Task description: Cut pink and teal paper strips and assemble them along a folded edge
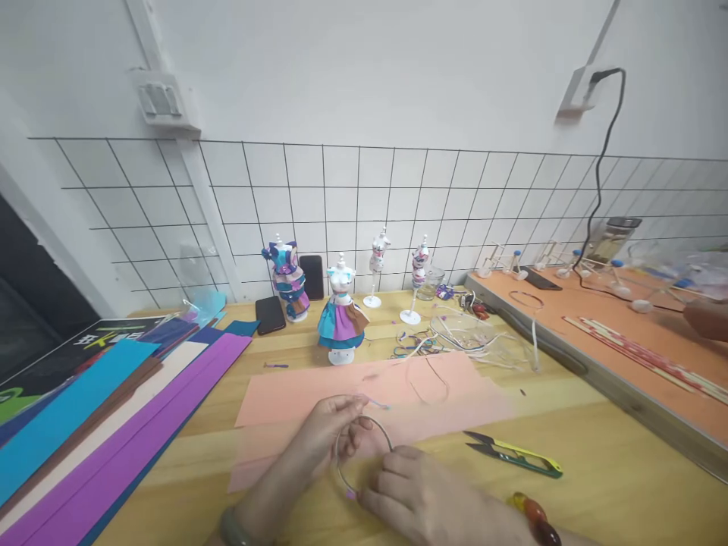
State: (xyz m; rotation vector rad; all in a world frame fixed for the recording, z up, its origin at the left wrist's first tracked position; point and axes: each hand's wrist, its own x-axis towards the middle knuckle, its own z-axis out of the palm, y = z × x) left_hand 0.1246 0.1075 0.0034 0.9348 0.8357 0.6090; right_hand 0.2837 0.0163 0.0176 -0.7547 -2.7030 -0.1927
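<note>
Between my two hands is a thin metal ring [340, 464], held above the wooden table. My left hand [337, 425] pinches its upper left side, thumb and fingers closed on it. My right hand [406, 485] has its fingers closed around the ring's lower right side. A small purple scrap [350, 494] shows at the ring's bottom, by my right fingertips. Beneath and behind the hands lie peach sheets [318, 390]. Yellow and green thread snips [515, 453] rest to the right of my right hand, blades pointing left.
Dressed mini mannequins stand behind, one in a colourful skirt [343, 324]. Tangled wires and cords [455, 337] lie back right. Coloured strips [187, 394] cover the left side. Two phones [270, 315] are near the wall. An orange table [597, 326] adjoins on the right, with another person's hand [708, 318].
</note>
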